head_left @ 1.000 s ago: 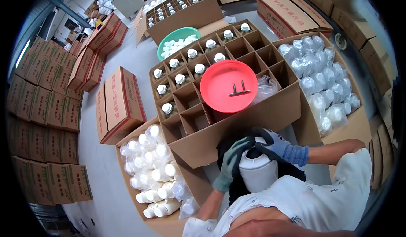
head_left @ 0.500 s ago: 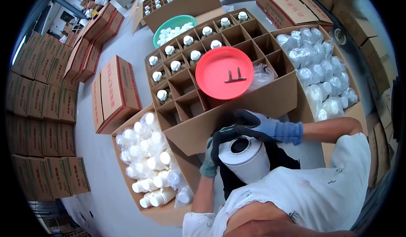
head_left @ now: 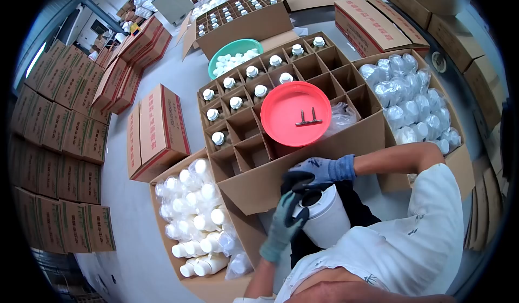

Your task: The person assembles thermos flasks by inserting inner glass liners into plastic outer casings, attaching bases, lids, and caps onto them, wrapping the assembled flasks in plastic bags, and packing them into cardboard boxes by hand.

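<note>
A white cylindrical container [head_left: 327, 221] with a dark round opening in its top stands tilted between my legs. My left hand [head_left: 285, 224], in a green and black glove, has its fingers bent at the container's left rim. Just above the opening is my right hand [head_left: 311, 174], in a blue and black glove, its dark fingers curled close to the left fingertips. Whether a small object lies between the hands is hidden. Beyond them a red plate [head_left: 281, 116] with a small dark metal piece [head_left: 308, 122] rests on a divided carton [head_left: 303, 165] holding white-capped bottles [head_left: 218, 138].
An open box [head_left: 162, 232] of wrapped white bottles stands left, another box [head_left: 459, 168] of plastic-wrapped items right. Past the carton lies a green basin [head_left: 212, 68] of white caps. A closed carton [head_left: 157, 135] sits on the left floor, near stacked cartons [head_left: 81, 227].
My right hand has moved left over the container's opening, and my left hand has shifted down to its left rim. The camera view has shifted slightly.
</note>
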`<control>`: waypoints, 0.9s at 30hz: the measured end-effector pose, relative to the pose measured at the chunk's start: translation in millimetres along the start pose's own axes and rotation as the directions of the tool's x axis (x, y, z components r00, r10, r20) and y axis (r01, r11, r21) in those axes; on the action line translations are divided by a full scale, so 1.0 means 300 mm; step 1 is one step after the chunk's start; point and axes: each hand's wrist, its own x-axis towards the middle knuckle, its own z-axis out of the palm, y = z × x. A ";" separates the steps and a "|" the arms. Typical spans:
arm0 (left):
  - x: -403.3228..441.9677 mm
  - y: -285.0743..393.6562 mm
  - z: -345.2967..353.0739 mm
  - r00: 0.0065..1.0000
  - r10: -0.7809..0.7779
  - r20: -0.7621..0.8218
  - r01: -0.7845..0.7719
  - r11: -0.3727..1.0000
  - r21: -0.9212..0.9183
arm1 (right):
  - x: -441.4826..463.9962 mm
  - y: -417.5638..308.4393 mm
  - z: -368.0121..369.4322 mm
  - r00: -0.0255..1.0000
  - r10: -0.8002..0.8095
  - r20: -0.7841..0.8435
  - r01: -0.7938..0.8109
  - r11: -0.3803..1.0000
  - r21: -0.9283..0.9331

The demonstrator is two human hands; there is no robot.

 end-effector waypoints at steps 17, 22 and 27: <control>-0.024 0.145 0.066 0.991 -0.032 -0.128 0.060 0.972 0.225 | 0.016 0.084 0.033 0.996 -0.086 -0.031 0.088 0.994 0.062; 0.070 -0.033 0.013 0.952 -0.055 -0.302 -0.051 0.942 -0.332 | -0.170 -0.076 -0.044 0.898 -0.107 -0.427 0.074 0.993 -0.093; 0.027 -0.055 0.014 0.977 0.093 -0.193 -0.136 0.966 -0.220 | -0.330 -0.136 -0.036 0.928 -0.262 -0.265 0.256 0.965 -0.057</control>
